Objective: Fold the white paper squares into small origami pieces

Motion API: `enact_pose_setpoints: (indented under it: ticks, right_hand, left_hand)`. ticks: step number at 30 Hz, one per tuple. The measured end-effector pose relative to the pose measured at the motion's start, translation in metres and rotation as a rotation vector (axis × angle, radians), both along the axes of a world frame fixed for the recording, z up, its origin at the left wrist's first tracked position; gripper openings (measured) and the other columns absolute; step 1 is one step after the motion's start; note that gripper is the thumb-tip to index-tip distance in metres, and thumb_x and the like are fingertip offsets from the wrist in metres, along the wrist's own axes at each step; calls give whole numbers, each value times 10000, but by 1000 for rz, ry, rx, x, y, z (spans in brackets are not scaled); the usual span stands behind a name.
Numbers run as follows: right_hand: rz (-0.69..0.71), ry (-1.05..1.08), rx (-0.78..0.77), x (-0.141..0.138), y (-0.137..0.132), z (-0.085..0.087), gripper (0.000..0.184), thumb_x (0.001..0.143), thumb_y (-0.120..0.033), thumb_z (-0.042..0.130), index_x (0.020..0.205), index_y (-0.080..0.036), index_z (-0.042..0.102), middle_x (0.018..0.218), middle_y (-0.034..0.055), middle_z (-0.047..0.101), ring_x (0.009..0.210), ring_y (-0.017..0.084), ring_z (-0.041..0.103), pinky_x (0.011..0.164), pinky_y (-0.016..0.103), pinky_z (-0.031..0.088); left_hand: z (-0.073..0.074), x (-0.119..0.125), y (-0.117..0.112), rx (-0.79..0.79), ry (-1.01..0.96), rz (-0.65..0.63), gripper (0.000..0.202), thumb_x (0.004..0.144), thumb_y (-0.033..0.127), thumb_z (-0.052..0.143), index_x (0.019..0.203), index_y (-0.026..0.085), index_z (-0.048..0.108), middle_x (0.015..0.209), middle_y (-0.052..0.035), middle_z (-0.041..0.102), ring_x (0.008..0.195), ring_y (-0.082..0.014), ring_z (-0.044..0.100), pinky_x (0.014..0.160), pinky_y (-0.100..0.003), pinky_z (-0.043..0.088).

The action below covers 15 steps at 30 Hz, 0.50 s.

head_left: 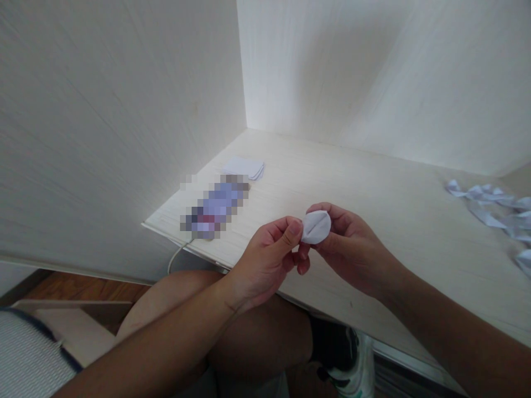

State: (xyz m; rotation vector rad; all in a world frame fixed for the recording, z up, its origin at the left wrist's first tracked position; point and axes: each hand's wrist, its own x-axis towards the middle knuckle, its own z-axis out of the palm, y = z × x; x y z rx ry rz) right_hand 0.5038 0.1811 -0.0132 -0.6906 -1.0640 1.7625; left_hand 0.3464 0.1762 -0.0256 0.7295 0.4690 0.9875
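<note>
Two hands at work, centre of frame, on one small white paper piece (318,228), rounded with a crease down it. Left hand (267,257) pinches its left edge, thumb over forefinger; right hand (352,243) grips the far and right sides, thumb low, fingertips partly hidden behind the paper. Underside of the piece out of sight.

Upper left of centre: a stack of paper (244,167), edges slightly fanned, count hard to make out. Just below it, an oblong thing (219,202) masked by coarse blocks; details lost. A pale cable (176,256) dips over the table edge near its lower end.

Far right: folded paper strips (489,196), zigzag, cut off by the frame; number unclear. Both forearms run out of frame, left through the bottom, right at lower right. Shoe (360,365) cut off at bottom.

Pale table (381,177) ends at a left wall (145,99) and a back wall (352,72); front edge slants beneath both arms, legs (265,331) below. Widest room for moving: between right hand and strips, and back toward the wall.
</note>
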Motion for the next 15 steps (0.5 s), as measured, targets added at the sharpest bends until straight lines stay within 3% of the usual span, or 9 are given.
enact_pose_setpoints:
  ticks: [15]
  right_hand:
    - [-8,0,119,4,3,-4,263,848,-184,838,1084,-215,727,842,0,775,685,145,727,620,290,638]
  left_hand:
    - [-7,-1,1,33,46,90,392,865,503,794,835,134,663,709,3,566,636,-99,500,572,-221,458]
